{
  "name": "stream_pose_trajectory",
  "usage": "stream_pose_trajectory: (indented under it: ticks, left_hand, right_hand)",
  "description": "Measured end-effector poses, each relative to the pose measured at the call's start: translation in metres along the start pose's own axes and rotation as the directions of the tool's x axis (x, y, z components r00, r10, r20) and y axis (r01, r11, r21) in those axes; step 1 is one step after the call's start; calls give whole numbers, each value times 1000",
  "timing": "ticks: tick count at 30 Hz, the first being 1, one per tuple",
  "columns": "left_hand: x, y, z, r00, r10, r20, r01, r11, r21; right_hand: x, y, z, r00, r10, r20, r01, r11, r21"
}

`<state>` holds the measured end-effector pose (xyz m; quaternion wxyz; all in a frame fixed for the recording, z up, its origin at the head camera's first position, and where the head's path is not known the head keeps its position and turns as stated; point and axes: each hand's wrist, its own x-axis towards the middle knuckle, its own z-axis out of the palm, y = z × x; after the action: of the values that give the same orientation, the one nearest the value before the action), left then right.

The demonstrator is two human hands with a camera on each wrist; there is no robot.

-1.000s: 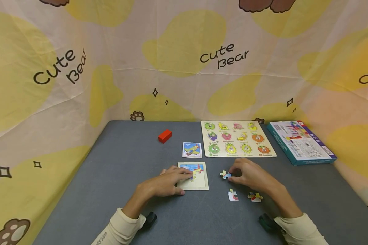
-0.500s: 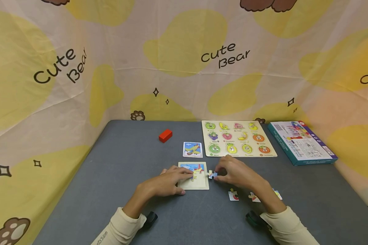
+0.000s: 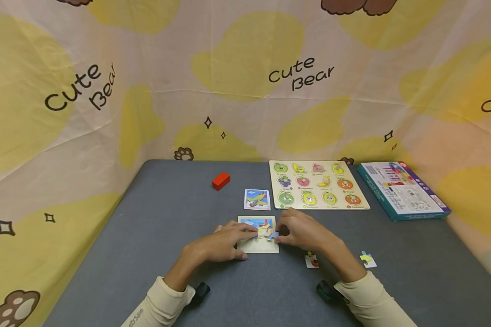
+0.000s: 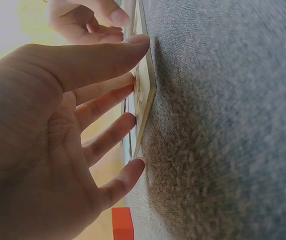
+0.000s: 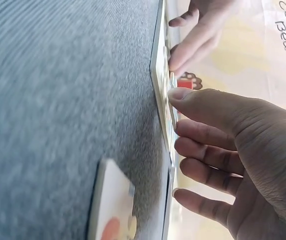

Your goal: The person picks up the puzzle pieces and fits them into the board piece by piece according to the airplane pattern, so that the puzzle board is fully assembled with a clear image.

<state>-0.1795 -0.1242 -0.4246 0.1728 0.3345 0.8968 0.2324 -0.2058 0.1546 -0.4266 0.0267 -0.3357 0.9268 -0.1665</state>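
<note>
In the head view a small wooden jigsaw board (image 3: 266,248) lies on the grey table, partly filled with pieces of an airplane picture. My left hand (image 3: 221,243) rests on its left side, fingers stretched over the board and thumb at the near edge. My right hand (image 3: 304,230) pinches a blue-and-white puzzle piece (image 3: 273,236) between thumb and index finger, over the board's right side. The right wrist view shows this piece tilted, close over the board (image 5: 158,82). Two loose puzzle pieces show, one (image 3: 311,260) by the right forearm, another (image 3: 368,260) farther right.
Behind the board lies a card (image 3: 257,200) with an airplane picture. A red block (image 3: 221,181) stands at the back left. A fruit-picture board (image 3: 319,190) and a flat teal-edged box (image 3: 409,193) lie at the back right. A patterned cloth (image 3: 237,59) hangs behind the table.
My right hand has moved left with the puzzle piece, from the table to over the board. Its forearm now hides one loose piece and uncovers another. The left hand has stayed put.
</note>
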Motion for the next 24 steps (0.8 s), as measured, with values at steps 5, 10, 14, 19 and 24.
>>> stream_pose_trajectory:
  ticks: [5,10,14,19,24]
  left_hand:
    - [-1,1,-1,1000,0,-1,0,1000,-5]
    - [0,1,-1,1000,-4,4,4,1000,-9]
    - [0,1,0,1000,-8,2,8,1000,-7]
    - [0,2,0,1000,-12,1,12,1000,-2]
    - [0,2,-1,1000,-10,1,10,1000,-4]
  right_hand:
    - [4,-3,2,1000,-22,-4,22,1000,-16]
    - [7,-5,4,1000,-12,1,13,1000,-17]
    - [9,-5,5,1000,2,1,-2,1000,-10]
    - [11,-6,7,1000,17,4,-17,1000,6]
    - [11,-6,8,1000,17,7,-17,1000,26]
